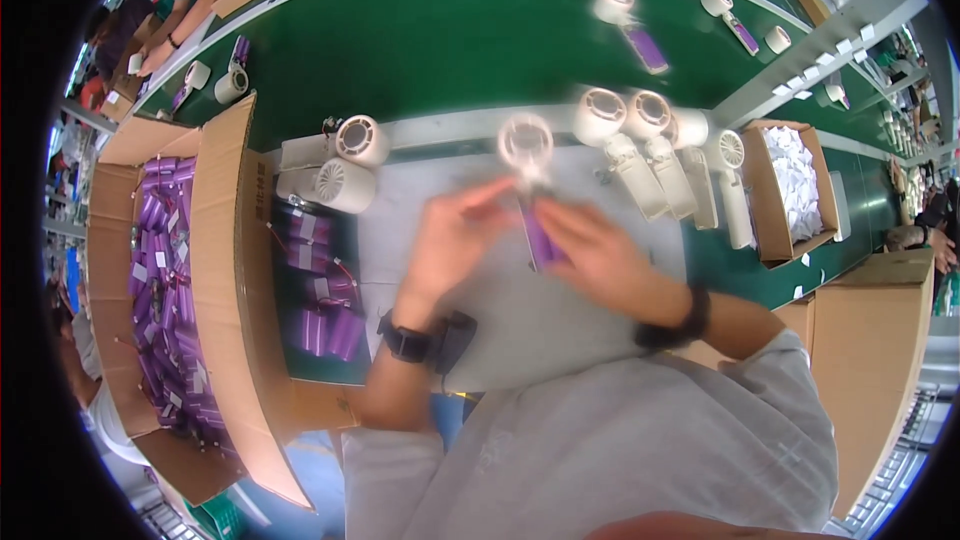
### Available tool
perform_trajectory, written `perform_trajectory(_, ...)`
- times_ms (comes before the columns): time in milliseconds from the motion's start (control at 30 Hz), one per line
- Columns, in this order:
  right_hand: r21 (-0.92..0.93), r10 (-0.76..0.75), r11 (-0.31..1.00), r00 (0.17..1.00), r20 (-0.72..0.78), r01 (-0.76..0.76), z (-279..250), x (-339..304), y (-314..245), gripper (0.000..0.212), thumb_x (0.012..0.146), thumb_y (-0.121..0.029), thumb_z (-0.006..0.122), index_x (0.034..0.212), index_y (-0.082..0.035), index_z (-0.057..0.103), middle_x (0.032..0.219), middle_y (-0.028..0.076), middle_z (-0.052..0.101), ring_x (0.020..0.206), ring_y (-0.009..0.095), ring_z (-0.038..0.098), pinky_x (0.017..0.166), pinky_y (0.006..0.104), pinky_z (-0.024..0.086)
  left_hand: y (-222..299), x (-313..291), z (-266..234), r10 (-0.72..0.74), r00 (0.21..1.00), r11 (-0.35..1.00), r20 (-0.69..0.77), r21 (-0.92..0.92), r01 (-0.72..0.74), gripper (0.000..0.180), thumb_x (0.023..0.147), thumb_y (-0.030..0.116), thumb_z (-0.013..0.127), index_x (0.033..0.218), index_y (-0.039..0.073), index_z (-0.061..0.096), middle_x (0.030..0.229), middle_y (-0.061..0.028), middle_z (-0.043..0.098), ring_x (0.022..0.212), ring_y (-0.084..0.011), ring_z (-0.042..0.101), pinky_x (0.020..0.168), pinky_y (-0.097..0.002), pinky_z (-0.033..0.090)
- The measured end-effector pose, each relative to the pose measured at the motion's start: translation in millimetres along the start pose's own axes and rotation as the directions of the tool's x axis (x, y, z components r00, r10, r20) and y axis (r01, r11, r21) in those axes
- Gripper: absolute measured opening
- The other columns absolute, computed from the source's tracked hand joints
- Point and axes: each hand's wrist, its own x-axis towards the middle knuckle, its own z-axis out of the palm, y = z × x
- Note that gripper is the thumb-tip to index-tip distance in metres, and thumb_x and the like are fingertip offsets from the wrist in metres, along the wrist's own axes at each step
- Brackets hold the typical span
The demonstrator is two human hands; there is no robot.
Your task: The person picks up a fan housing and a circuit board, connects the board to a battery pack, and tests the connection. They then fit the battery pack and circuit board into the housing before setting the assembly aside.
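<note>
Over the grey mat (430, 330) a white handheld fan (526, 145) is held with its round head pointing away from me. A purple battery pack (539, 240) shows along its handle. My right hand (605, 260) is closed round the handle from the right, fingers against the purple pack. My left hand (450, 240) is at the fan's neck, its fingertips beside or touching it; motion smears them, so their grip is unclear. Both the fan's head and my hands are blurred. Whatever lies between the left fingertips is hidden.
Left stands a carton (220, 290) of purple battery packs, with loose packs (330, 330) beside it. White fan bodies (635, 175) lie right of the mat, near a box of white paper pieces (790, 180). Fans with purple handles (645, 48) rest on the green belt (450, 40). Co-workers sit beyond.
</note>
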Motion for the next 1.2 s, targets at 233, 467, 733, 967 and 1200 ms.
perform_trajectory(233, -0.211, 0.168, 0.95, 0.947, -0.273, -0.229, -40, 37, 9, 0.054, 0.076, -0.01, 0.074, 0.127, -0.005, 0.058, 0.123, 0.018, 0.059, 0.113, 0.038, 0.056, 0.094, 0.0439, 0.048, -17, -2, 1, -0.011, 0.982, 0.992, -0.188, 0.121, 0.035, 0.026, 0.086, 0.002, 0.069, 0.112, 0.003, 0.07, 0.093, -0.0078, 0.072, 0.081, -0.0109, 0.065, 0.076, -0.0246, 0.053)
perform_trajectory(467, -0.237, 0.432, 0.871, 0.901, -0.046, -0.43, -52, -20, 17, 0.054, 0.075, -0.005, 0.072, 0.126, -0.006, 0.055, 0.111, 0.021, 0.063, 0.1, 0.038, 0.062, 0.085, 0.0435, 0.051, -13, 0, 8, 0.041, 0.982, 0.98, -0.184, 0.197, -0.004, 0.019, 0.086, 0.003, 0.069, 0.105, 0.002, 0.071, 0.092, -0.0085, 0.073, 0.078, -0.0115, 0.066, 0.075, -0.0258, 0.054)
perform_trajectory(733, 0.025, 0.315, 0.949, 0.946, -0.072, -0.314, -38, -11, 20, 0.053, 0.073, 0.005, 0.062, 0.125, -0.008, 0.055, 0.087, 0.019, 0.062, 0.072, 0.036, 0.062, 0.065, 0.0445, 0.051, -14, 4, 4, 0.117, 0.973, 0.968, -0.201, 0.242, -0.067, 0.016, 0.087, 0.005, 0.069, 0.103, 0.002, 0.072, 0.089, -0.0075, 0.073, 0.074, -0.0104, 0.065, 0.069, -0.0248, 0.053)
perform_trajectory(967, 0.046, 0.078, 0.996, 0.992, -0.097, -0.073, -31, -18, -1, 0.044, 0.072, 0.005, 0.065, 0.114, -0.006, 0.056, 0.078, 0.013, 0.059, 0.065, 0.032, 0.061, 0.057, 0.0416, 0.05, 37, -35, -29, 0.081, 0.866, 0.86, -0.493, 0.474, 0.189, 0.022, 0.083, 0.012, 0.07, 0.105, 0.006, 0.072, 0.076, -0.0146, 0.07, 0.064, -0.0198, 0.066, 0.063, -0.0316, 0.052)
perform_trajectory(1200, 0.07, -0.018, 0.997, 0.999, -0.045, 0.021, -9, -34, 2, 0.038, 0.073, 0.004, 0.065, 0.11, -0.006, 0.058, 0.075, 0.011, 0.057, 0.062, 0.029, 0.06, 0.055, 0.0399, 0.049, 21, -92, -70, -0.219, 0.564, 0.627, -0.796, 0.328, 0.707, 0.024, 0.083, 0.015, 0.073, 0.104, 0.001, 0.072, 0.06, -0.0066, 0.062, 0.055, -0.0103, 0.055, 0.054, -0.027, 0.045)
